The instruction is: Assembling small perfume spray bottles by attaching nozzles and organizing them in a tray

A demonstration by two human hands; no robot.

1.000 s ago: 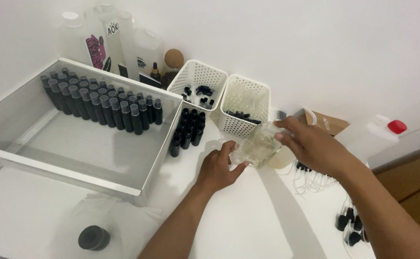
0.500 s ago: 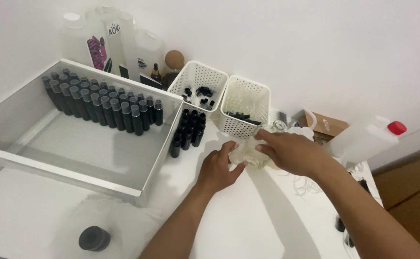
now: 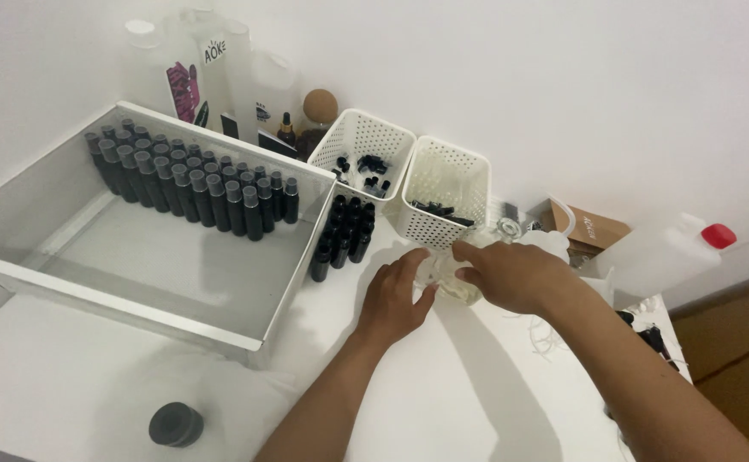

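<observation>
White walls are closing in a corner around a white table (image 3: 443, 402), and everything is happening right at its middle. The left hand (image 3: 396, 299) is lying palm down, fingers curled against the side of a clear glass container (image 3: 445, 278) that is sitting on the table just in front of the two white perforated baskets (image 3: 443, 192). The right hand (image 3: 511, 275) is coming over from the other side, fingers bent and wrapping round the top of that same container, so both hands are cupping it between them. How firmly they are pressing, I cannot tell.

Just beside the left hand, a cluster of small black bottles (image 3: 344, 235) is standing upright on the table, touching the wall of a large shallow grey tray (image 3: 160, 257). Inside the tray, rows of dark capped bottles (image 3: 190, 184) are lining up along the far side. Behind them, tall white bottles (image 3: 208, 73) are standing in the corner. Off to the right, a white jug with a red cap (image 3: 661, 252) is lying tilted, next to a brown cardboard box (image 3: 593, 227). Near the front edge, a round black lid (image 3: 176, 423) is sitting alone.
</observation>
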